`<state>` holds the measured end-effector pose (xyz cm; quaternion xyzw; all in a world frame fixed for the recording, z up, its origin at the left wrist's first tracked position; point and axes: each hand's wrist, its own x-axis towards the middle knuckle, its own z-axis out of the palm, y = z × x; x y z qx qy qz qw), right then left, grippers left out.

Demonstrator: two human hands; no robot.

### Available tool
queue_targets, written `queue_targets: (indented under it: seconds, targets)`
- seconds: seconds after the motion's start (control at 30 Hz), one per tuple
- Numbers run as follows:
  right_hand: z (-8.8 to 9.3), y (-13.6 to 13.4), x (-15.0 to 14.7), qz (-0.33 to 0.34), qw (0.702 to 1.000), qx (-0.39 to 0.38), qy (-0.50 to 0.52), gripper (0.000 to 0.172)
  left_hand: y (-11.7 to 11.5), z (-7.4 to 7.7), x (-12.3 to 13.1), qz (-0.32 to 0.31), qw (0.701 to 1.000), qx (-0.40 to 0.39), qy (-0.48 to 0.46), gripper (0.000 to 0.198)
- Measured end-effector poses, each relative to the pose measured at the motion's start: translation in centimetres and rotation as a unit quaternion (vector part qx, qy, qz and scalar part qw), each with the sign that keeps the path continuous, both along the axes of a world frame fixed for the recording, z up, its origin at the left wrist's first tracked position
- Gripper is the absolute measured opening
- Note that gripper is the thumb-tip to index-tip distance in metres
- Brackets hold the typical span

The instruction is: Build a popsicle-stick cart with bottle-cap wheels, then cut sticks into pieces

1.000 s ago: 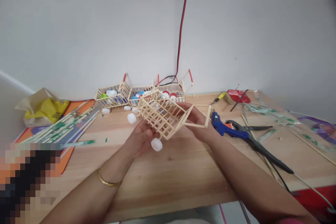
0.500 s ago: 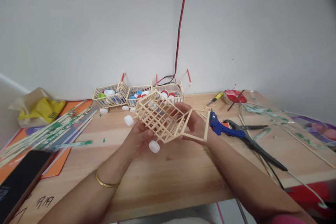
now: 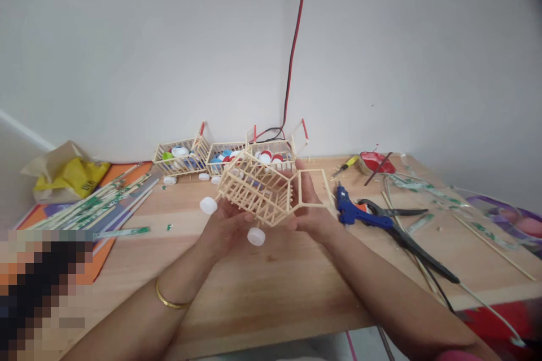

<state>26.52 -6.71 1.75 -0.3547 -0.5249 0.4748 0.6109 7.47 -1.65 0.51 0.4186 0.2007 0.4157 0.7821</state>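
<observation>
Between my two hands, above the table, is a small toy cart [image 3: 258, 189] built of thin wooden sticks. White bottle-cap wheels [image 3: 256, 236] show on its near and left sides, and a plain stick handle frame [image 3: 314, 187] juts out to the right. My left hand [image 3: 226, 228] supports the cart from below at its left end, the fingers partly hidden underneath. Around the right end, near the handle, curls my right hand [image 3: 315, 217]. Behind it stand similar stick carts [image 3: 182, 155] with red-tipped handles, filled with coloured bottle caps.
To the right lie a blue glue gun [image 3: 359, 211], black-handled pliers [image 3: 423, 254], a yellow cutter [image 3: 349, 163] and a red dish [image 3: 376, 162]. On the left are a bundle of sticks [image 3: 101, 203] and a yellow packet [image 3: 76, 175]. A cable [image 3: 292, 56] runs up the wall.
The cart has turned slightly in my hands, its handle frame now pointing more level to the right. My right hand has shifted a little lower around its end.
</observation>
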Motion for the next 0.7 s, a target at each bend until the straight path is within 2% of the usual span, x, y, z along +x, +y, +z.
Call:
queue_targets:
  seconds: [0.07, 0.23, 0.4, 0.57, 0.7]
  targets:
    - [-0.1, -0.2, -0.5, 0.005, 1.000, -0.026, 0.000, 0.129, -0.1, 0.2, 0.1, 0.010, 0.999, 0.025, 0.018, 0.048]
    - [-0.4, -0.6, -0.7, 0.024, 0.997, -0.071, 0.012, 0.112, -0.4, 0.3, 0.0, 0.044, 0.990, 0.107, 0.083, 0.054]
    - [0.2, -0.2, 1.2, 0.056, 0.996, -0.055, 0.043, 0.098, -0.8, 0.3, -0.7, 0.090, 0.952, 0.244, 0.164, 0.067]
    - [0.6, 0.2, 3.4, 0.063, 0.997, -0.051, 0.014, 0.091, -1.4, 0.1, -1.5, 0.091, 0.896, 0.370, 0.229, 0.040]
    - [0.3, 0.3, 4.3, 0.021, 0.998, -0.057, -0.029, 0.090, -1.5, 0.0, -1.3, 0.005, 0.864, 0.437, 0.251, 0.020]
